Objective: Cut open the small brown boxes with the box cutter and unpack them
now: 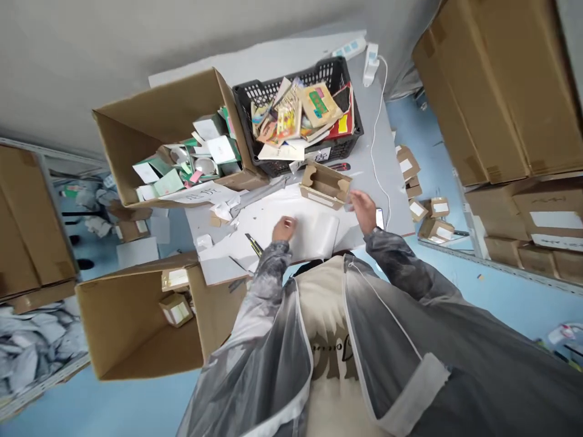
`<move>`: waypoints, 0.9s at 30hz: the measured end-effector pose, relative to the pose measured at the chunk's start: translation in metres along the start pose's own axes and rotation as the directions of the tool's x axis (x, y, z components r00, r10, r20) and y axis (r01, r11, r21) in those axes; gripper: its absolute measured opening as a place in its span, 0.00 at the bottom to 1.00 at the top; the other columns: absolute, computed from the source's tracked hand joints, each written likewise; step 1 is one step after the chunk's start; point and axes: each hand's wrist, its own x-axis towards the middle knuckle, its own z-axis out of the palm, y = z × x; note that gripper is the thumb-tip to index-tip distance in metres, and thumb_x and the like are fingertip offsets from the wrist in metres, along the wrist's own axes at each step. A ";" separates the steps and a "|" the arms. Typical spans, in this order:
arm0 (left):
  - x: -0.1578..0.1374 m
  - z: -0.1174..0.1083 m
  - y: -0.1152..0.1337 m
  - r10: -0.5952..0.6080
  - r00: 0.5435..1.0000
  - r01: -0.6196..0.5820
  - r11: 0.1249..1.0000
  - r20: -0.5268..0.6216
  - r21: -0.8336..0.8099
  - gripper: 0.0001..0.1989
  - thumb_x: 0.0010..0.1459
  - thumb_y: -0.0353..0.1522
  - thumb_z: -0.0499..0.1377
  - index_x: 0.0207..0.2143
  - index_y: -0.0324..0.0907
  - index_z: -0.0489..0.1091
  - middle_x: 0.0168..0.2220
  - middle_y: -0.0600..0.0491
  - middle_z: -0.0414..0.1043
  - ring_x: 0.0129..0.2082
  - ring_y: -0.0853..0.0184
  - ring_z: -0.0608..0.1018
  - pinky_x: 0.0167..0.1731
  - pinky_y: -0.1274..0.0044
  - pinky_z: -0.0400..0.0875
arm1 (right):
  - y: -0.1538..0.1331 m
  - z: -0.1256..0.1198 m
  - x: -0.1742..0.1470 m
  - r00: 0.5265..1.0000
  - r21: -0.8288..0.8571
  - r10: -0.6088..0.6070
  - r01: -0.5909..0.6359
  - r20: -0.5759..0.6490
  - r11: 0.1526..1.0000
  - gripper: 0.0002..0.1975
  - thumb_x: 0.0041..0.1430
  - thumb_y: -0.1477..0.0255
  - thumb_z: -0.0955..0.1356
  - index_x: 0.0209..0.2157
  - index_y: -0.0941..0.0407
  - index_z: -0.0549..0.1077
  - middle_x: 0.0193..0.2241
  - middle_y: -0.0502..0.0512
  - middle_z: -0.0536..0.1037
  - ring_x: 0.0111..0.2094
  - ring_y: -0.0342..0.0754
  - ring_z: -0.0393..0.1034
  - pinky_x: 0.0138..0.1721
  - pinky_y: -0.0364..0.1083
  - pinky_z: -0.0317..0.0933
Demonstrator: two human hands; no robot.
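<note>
My left hand (283, 229) is over the white sheet on the table, with its fingers curled in; anything inside them is hidden. Beside it lies a pale, translucent flat packet (325, 235), close to the table's front edge. At the right corner of a small open cardboard box (324, 184) is my right hand (363, 210), its fingers drawn together near a small greyish bit too unclear to name. The little box looks empty inside. A yellow-and-black utility knife (254, 244) rests left of my left hand.
A large carton (159, 115) of green-and-white boxes and a black plastic crate (298, 79) of booklets stand at the back. A white cable (374, 133) and phone (379, 218) lie right. Another open carton (141, 328) is low left; shelves with cartons (501, 91) flank the table.
</note>
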 end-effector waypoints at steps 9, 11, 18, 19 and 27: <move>-0.050 0.149 -0.025 0.067 0.843 -0.435 0.669 0.534 0.603 0.56 0.63 0.30 0.77 0.89 0.54 0.63 0.94 0.35 0.34 0.93 0.34 0.41 0.83 0.39 0.51 | 0.060 -0.011 -0.017 0.995 -0.246 0.032 -0.055 -0.096 0.968 0.26 0.76 0.48 0.71 0.62 0.51 0.80 0.54 0.62 0.82 0.52 0.59 0.83 0.51 0.59 0.87; -0.041 0.146 -0.025 0.088 0.832 -0.452 0.680 0.547 0.578 0.40 0.69 0.28 0.71 0.81 0.49 0.75 0.91 0.33 0.49 0.91 0.35 0.53 0.83 0.44 0.54 | 0.057 -0.005 0.015 0.993 -0.325 -0.058 0.021 -0.104 0.945 0.25 0.78 0.54 0.70 0.66 0.53 0.79 0.60 0.67 0.81 0.59 0.62 0.82 0.67 0.67 0.82; -0.036 0.086 -0.012 0.082 0.945 -0.249 0.810 0.318 0.531 0.26 0.71 0.29 0.65 0.70 0.44 0.78 0.67 0.37 0.83 0.62 0.46 0.87 0.62 0.63 0.80 | 0.061 0.013 0.084 0.960 -0.475 -0.186 0.266 0.208 0.839 0.21 0.71 0.55 0.82 0.60 0.48 0.88 0.85 0.62 0.61 0.84 0.73 0.61 0.87 0.74 0.58; -0.039 0.073 -0.007 0.130 0.977 -0.196 0.863 0.169 0.465 0.26 0.70 0.29 0.66 0.68 0.45 0.77 0.65 0.39 0.84 0.61 0.47 0.88 0.60 0.65 0.81 | 0.064 0.015 0.083 0.950 -0.475 -0.191 0.289 0.245 0.831 0.23 0.68 0.54 0.84 0.59 0.48 0.89 0.87 0.60 0.57 0.85 0.74 0.58 0.87 0.74 0.57; -0.020 0.013 0.071 0.403 0.560 -0.461 0.878 -0.723 0.132 0.12 0.71 0.42 0.69 0.51 0.46 0.78 0.49 0.48 0.80 0.56 0.52 0.86 0.64 0.63 0.82 | 0.083 0.029 0.063 0.910 -0.503 0.011 0.218 0.414 0.836 0.63 0.47 0.48 0.94 0.77 0.58 0.75 0.91 0.72 0.43 0.90 0.80 0.45 0.90 0.73 0.51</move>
